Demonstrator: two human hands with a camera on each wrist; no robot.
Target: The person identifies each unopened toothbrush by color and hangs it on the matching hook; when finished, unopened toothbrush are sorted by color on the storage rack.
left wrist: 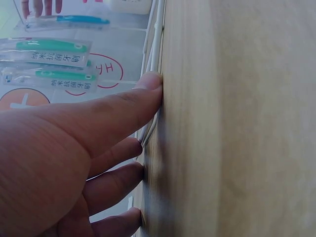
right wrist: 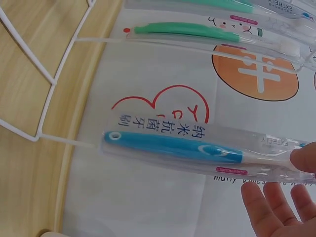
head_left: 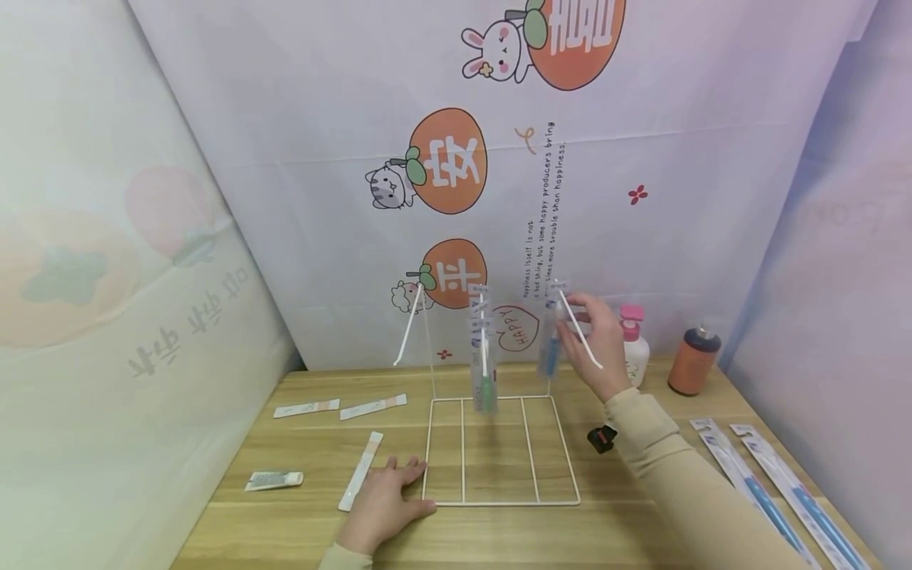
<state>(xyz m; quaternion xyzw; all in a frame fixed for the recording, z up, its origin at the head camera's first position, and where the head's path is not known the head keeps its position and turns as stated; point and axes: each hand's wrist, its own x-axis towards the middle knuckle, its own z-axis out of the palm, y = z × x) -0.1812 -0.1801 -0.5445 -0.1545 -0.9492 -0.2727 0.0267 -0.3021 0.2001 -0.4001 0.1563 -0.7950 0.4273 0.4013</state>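
Observation:
A white wire display rack (head_left: 507,503) stands on the wooden table, with prongs sticking out towards me. My right hand (head_left: 597,342) is at the right prong, its thumb on the upper part of a packaged blue toothbrush (right wrist: 173,146) that it pinches; the package hangs upright there. On the middle prong hang packaged green toothbrushes (head_left: 486,392), one behind another. The left prong (head_left: 409,326) bears nothing. My left hand (head_left: 385,503) rests on the table at the rack's front left corner. Its thumb (left wrist: 150,81) touches the base wire, with the fingers extended.
Two packaged blue toothbrushes (head_left: 801,495) lie at the right. Behind them stand an orange bottle (head_left: 693,364) and a white pump bottle (head_left: 636,352) with a pink top. A small black item (head_left: 602,438) lies beside the rack. Leftward are a tube (head_left: 274,480) and slim white sachets (head_left: 362,470).

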